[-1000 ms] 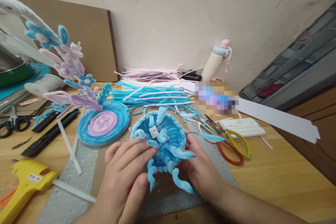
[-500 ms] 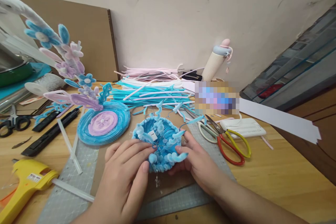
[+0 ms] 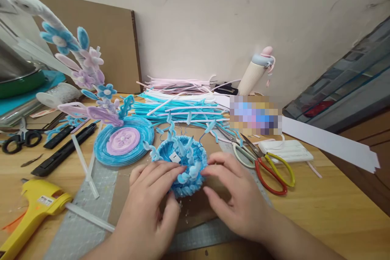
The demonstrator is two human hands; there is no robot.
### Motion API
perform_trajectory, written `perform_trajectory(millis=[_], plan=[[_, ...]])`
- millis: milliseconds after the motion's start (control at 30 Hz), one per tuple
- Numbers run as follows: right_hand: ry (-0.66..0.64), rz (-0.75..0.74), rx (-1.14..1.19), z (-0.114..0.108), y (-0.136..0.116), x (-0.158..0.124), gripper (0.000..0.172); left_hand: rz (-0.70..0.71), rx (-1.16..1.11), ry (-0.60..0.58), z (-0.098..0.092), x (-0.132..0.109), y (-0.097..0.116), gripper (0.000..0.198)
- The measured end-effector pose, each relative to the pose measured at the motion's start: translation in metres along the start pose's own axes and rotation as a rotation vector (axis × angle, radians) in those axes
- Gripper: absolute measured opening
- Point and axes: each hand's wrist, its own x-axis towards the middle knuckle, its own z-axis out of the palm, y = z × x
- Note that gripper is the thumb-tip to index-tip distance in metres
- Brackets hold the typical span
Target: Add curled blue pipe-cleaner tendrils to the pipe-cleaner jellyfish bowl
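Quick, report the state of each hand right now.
Left hand: fingers over the rim of the blue fuzzy bowl; whether it grips cannot be told.
Right hand: open, thumb and fingers apart beside the bowl's right edge.

A blue fuzzy bowl (image 3: 187,190) sits over cardboard (image 3: 210,207) on a grey mat (image 3: 88,223). The person's left hand (image 3: 152,199) holds its near left side, fingers over the rim. The right hand (image 3: 239,195) is at the right side, thumb apart from its fingers; fingertip contact is unclear. Curled blue stems (image 3: 171,128) rise from the bowl beside a white tag (image 3: 174,157). A yellow glue gun (image 3: 44,201) lies left; red-and-yellow-handled scissors (image 3: 272,183) lie right. Fuzzy sticks (image 3: 183,109) are heaped behind, near a bottle (image 3: 252,75).
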Motion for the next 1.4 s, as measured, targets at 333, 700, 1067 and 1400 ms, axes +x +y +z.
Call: perform_trajectory(millis=[333,700,1067,1400], plan=[[-0.217,0.064,0.001,0.0019,0.001,0.0046,0.018,-0.013,0.02,-0.019,0.0011,-0.0003,-0.0016,0.038],[-0.267,0.024,-0.14,0.0055,0.0052,0.0029,0.017,0.047,0.005,-0.06,0.0025,-0.0003,0.0001,0.043],[-0.269,0.024,-0.184,0.0046,0.0037,0.0034,0.021,0.019,0.006,-0.124,0.0034,0.0002,0.0016,0.054],[-0.325,0.055,-0.213,0.0034,0.0011,0.0057,0.02,0.004,0.026,-0.16,0.0046,0.0008,0.001,0.062]])
